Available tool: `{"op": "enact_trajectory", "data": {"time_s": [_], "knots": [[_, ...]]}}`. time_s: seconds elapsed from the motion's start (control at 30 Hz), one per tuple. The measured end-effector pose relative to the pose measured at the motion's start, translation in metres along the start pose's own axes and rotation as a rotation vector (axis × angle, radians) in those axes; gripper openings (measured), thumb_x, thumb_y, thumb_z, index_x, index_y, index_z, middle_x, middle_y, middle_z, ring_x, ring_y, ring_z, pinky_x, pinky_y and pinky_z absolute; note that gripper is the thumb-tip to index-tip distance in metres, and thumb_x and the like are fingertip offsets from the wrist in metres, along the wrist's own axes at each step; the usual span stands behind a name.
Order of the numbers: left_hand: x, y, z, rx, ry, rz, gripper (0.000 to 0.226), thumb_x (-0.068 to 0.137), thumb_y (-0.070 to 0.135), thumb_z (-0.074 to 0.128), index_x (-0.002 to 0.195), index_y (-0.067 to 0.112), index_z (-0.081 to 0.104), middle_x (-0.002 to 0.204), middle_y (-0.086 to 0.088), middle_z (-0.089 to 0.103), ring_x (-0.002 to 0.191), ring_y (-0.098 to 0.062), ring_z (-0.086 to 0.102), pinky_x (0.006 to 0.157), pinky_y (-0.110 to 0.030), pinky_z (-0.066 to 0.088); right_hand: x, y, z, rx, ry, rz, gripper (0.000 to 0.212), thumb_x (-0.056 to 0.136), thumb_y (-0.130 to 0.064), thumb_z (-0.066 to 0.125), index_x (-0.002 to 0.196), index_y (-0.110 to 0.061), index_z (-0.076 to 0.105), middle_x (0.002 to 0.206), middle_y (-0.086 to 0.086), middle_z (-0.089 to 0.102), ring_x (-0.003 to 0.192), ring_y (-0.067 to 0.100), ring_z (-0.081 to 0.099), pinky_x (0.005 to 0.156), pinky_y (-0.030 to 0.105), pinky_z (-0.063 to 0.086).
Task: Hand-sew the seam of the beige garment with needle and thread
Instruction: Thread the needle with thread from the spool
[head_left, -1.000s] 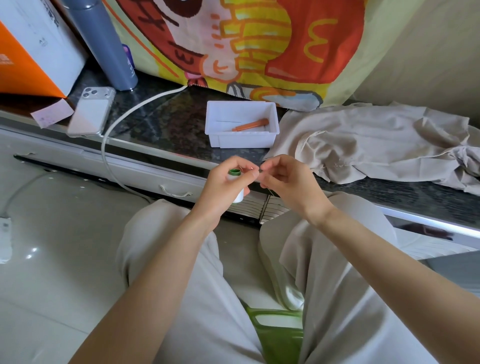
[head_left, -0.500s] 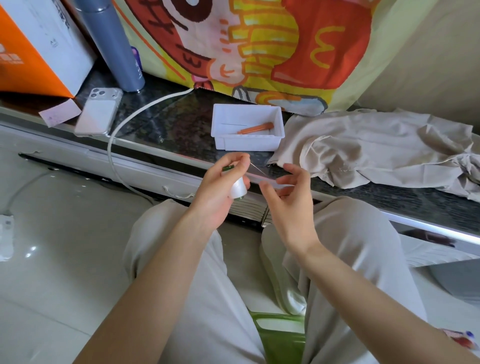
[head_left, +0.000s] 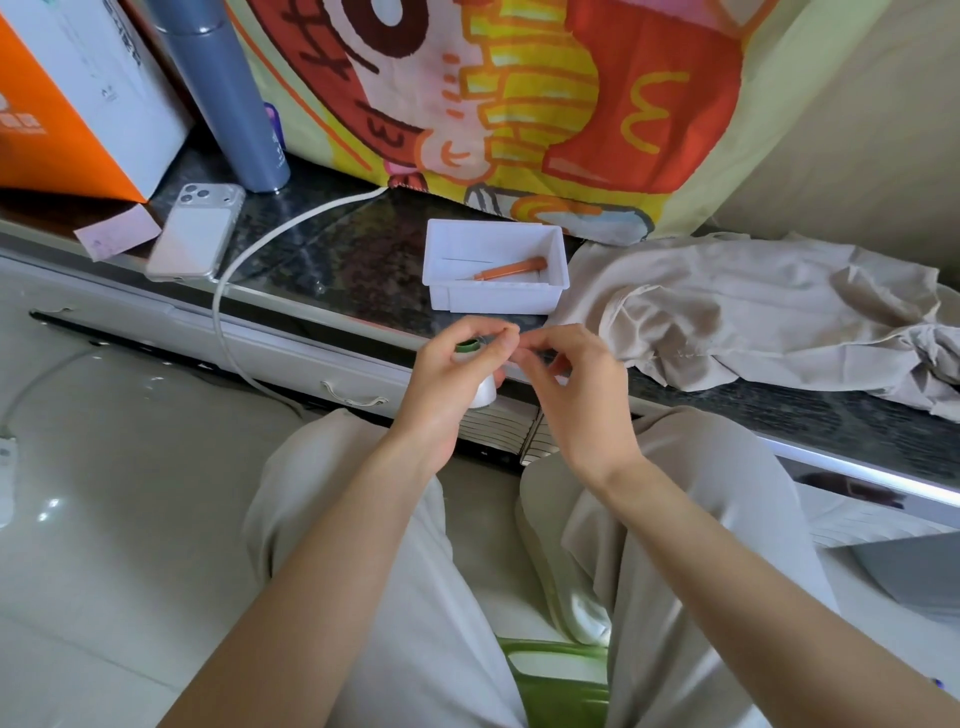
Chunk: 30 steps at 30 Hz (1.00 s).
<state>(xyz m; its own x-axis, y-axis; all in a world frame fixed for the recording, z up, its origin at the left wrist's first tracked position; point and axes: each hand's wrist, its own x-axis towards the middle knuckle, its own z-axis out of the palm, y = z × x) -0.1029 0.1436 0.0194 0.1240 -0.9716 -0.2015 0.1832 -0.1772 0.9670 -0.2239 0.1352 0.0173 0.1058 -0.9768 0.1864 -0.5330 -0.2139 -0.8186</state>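
My left hand (head_left: 457, 387) grips a white thread spool (head_left: 484, 396) with a green core in front of the dark stone ledge (head_left: 358, 270). My right hand (head_left: 571, 389) is right beside it, thumb and forefinger pinched together at the left fingertips. The thread and needle between the fingertips are too fine to make out. The crumpled beige garment (head_left: 753, 312) lies on the ledge to the right, apart from both hands.
A white tray (head_left: 493, 299) holds an orange seam ripper (head_left: 511, 267) and a thin needle. A phone (head_left: 195, 231), white cable (head_left: 249, 249), grey bottle (head_left: 223, 88) and orange-white box (head_left: 78, 93) sit to the left. A cartoon-print cloth (head_left: 519, 104) hangs behind. A green stool (head_left: 556, 675) is beneath me.
My right hand had dropped away from the spool with its fingers spread; it has come back up and pinches at my left fingertips. The left hand keeps hold of the spool.
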Motion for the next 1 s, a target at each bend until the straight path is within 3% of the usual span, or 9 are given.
{"op": "enact_trajectory", "data": {"time_s": [0.2,0.33,0.43,0.57,0.67,0.77,0.83,0.9,1.0], "knots": [[0.014,0.006,-0.005,-0.159,0.11,-0.084,0.026,0.093,0.012,0.052,0.116,0.025,0.055,0.093,0.002,0.056,0.066,-0.007,0.058,0.075,-0.025,0.049,0.034,0.02,-0.002,-0.163,-0.019,-0.069,0.012,0.092,-0.015,0.056,0.093,-0.014,0.067,0.089,0.002,0.066,0.083,0.02,0.054,0.072,0.029,0.046],[0.024,0.007,-0.01,-0.312,0.261,-0.152,0.022,0.092,0.002,0.04,0.11,0.012,0.048,0.096,-0.008,0.051,0.077,-0.021,0.058,0.069,-0.027,0.048,0.058,0.042,0.004,-0.417,-0.136,-0.096,0.02,0.094,-0.012,0.052,0.105,-0.012,0.068,0.099,0.007,0.066,0.098,0.025,0.05,0.079,0.029,0.042],[0.032,0.003,-0.011,-0.262,0.264,-0.178,0.02,0.096,0.004,0.044,0.114,0.013,0.043,0.097,-0.005,0.052,0.084,-0.017,0.061,0.069,-0.024,0.05,0.068,0.05,0.011,-0.517,-0.202,-0.112,0.024,0.094,-0.01,0.049,0.109,-0.012,0.068,0.104,0.008,0.065,0.102,0.027,0.049,0.081,0.031,0.038],[0.039,-0.008,-0.011,-0.206,0.204,-0.186,0.036,0.094,0.007,0.055,0.128,0.004,0.042,0.103,-0.006,0.056,0.091,-0.016,0.063,0.083,-0.031,0.053,0.072,0.05,0.014,-0.382,-0.166,-0.111,0.019,0.092,-0.01,0.052,0.104,-0.01,0.067,0.101,0.007,0.065,0.099,0.025,0.054,0.083,0.033,0.045],[0.046,-0.015,-0.009,-0.126,0.159,-0.185,0.038,0.09,0.008,0.061,0.124,0.006,0.045,0.112,-0.009,0.058,0.098,-0.018,0.064,0.096,-0.04,0.05,0.072,0.046,0.01,-0.207,-0.12,-0.06,0.014,0.09,-0.008,0.054,0.097,-0.01,0.066,0.09,0.002,0.065,0.083,0.019,0.059,0.077,0.032,0.05],[0.059,-0.018,-0.002,0.153,0.117,-0.093,0.045,0.084,0.01,0.07,0.122,0.013,0.044,0.115,-0.008,0.061,0.101,-0.016,0.06,0.08,-0.028,0.049,0.073,0.047,0.003,-0.135,-0.096,-0.005,0.012,0.09,-0.011,0.055,0.095,-0.011,0.065,0.081,-0.004,0.064,0.076,0.015,0.06,0.072,0.025,0.049],[0.068,-0.019,0.005,0.291,0.077,-0.032,0.052,0.08,0.01,0.073,0.123,0.013,0.044,0.109,-0.005,0.063,0.099,-0.016,0.06,0.08,-0.03,0.048,0.073,0.05,-0.001,-0.103,-0.078,0.018,0.009,0.09,-0.011,0.055,0.092,-0.013,0.064,0.075,-0.009,0.063,0.07,0.005,0.06,0.067,0.015,0.047],[0.076,-0.019,0.012,0.344,0.046,-0.012,0.048,0.081,0.01,0.072,0.12,0.017,0.044,0.106,-0.001,0.062,0.101,-0.017,0.06,0.085,-0.031,0.049,0.073,0.055,-0.005,-0.073,-0.065,0.035,0.009,0.091,-0.012,0.055,0.09,-0.018,0.062,0.073,-0.014,0.061,0.067,-0.004,0.057,0.063,0.006,0.043],[0.083,-0.019,0.021,0.297,-0.007,-0.026,0.019,0.094,0.012,0.056,0.106,0.023,0.045,0.109,0.0,0.057,0.106,-0.02,0.058,0.085,-0.035,0.048,0.074,0.061,-0.012,-0.026,-0.063,0.042,0.009,0.092,-0.013,0.056,0.09,-0.02,0.061,0.078,-0.012,0.062,0.07,-0.005,0.056,0.066,0.006,0.042]]}}
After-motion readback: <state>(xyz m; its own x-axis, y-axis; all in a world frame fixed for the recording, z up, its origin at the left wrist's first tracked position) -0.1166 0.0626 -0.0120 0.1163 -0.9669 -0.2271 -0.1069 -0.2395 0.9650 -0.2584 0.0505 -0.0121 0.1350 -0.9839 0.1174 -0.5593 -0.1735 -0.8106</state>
